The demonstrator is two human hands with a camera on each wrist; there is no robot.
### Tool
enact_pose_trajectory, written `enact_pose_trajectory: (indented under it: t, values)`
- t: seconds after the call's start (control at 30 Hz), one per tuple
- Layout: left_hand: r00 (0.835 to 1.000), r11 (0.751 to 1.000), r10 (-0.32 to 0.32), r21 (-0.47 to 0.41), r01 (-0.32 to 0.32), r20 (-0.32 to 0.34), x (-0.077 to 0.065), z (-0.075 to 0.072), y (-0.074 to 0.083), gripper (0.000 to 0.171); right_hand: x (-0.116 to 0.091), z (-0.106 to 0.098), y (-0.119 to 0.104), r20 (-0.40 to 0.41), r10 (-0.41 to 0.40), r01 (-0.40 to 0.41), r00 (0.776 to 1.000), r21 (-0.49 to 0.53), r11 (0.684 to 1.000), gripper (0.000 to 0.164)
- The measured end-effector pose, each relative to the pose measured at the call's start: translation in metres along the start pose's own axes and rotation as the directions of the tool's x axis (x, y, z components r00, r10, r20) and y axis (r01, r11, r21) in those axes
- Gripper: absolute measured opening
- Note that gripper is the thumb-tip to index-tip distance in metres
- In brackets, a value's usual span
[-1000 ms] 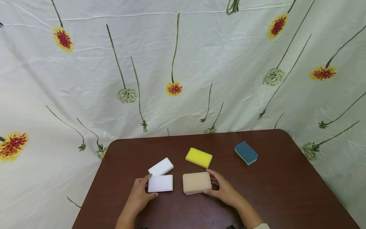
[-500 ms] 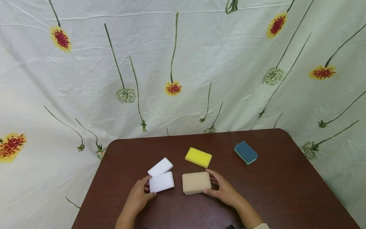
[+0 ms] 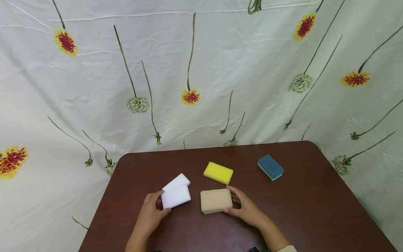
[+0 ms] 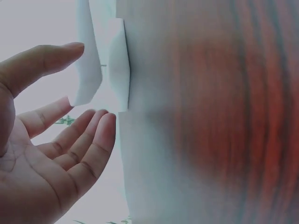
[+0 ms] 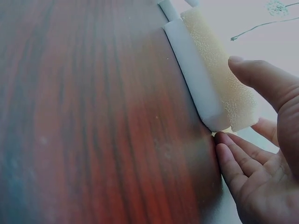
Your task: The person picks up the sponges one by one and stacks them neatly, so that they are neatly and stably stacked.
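Note:
In the head view my left hand (image 3: 149, 213) pinches a white sponge (image 3: 176, 196) by its left end, between thumb and a finger. This sponge overlaps the near part of another white sponge (image 3: 177, 181). From the left wrist view, the gripped sponge (image 4: 87, 60) is raised, with a gap to the white sponge (image 4: 119, 65) on the table. My right hand (image 3: 247, 208) holds the right end of a beige sponge (image 3: 216, 200) with thumb and forefinger. Beneath the beige sponge lies a white sponge (image 5: 194, 77), seen in the right wrist view; my other fingers rest low beside it.
A yellow sponge (image 3: 218, 173) lies behind the beige one. Farther right is a blue scouring sponge (image 3: 270, 167) with a light green underside. All rest on a dark red-brown table (image 3: 299, 210), and a flowered cloth (image 3: 201, 70) hangs behind its far edge.
My left hand has lifted the near white sponge, tilted it and moved it away from me, so that it now overlaps the one behind. The right hand has stayed at the beige sponge.

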State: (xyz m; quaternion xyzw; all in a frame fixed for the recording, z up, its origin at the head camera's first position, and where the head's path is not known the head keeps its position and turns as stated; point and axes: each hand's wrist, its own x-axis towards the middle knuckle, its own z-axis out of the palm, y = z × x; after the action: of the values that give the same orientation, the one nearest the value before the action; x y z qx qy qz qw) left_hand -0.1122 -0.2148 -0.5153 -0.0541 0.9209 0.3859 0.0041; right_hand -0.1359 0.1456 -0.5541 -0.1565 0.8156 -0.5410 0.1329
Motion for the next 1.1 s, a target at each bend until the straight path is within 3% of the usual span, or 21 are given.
enact_pose_trajectory:
  t: [0.33,1.1]
  values:
    - [1.000,1.000,0.010,-0.007,-0.011,-0.019,-0.002,0.000,0.013,0.069,0.000,0.000,-0.001,-0.007,0.013,-0.013,1.000,0.002,1.000,0.082]
    - [0.985,0.979,0.169,-0.112,-0.171,-0.030,-0.005,0.023,0.039,0.066,0.001,0.004,-0.002,-0.043,0.021,-0.021,0.999,-0.014,1.000,0.082]
